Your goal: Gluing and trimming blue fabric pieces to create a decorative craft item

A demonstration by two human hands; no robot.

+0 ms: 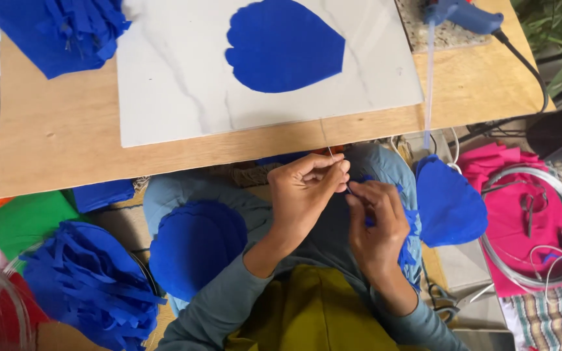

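The person sits at a low wooden bench point(66, 136) with both hands raised over the lap. The left hand point(304, 188) has its fingers curled together, pinching a thin wire point(325, 140) that runs up from the fingertips toward the bench edge. The right hand point(375, 221) is closed around a piece of fringed blue paper point(411, 224), its fingertips meeting those of the left hand where the wire ends; whether it also grips the wire cannot be told. On the bench lies a white marbled board point(177, 84) carrying 1 blue paper petal point(284, 45). A blue glue gun point(463, 14) rests at the bench's far right corner, its glue stick point(429, 78) pointing down across the board's edge and its black cord point(528, 65) trailing off the side. A bundle of fringed blue paper point(60, 32) sits at the far left corner. More blue petals lie on the lap point(196, 244) and just beside the right hand point(450, 201). Another blue fringe heap point(92, 286) lies on the floor at the left, near green paper point(24, 221). At the right, a coil of silver wire point(528, 221) rests on pink paper point(508, 175)
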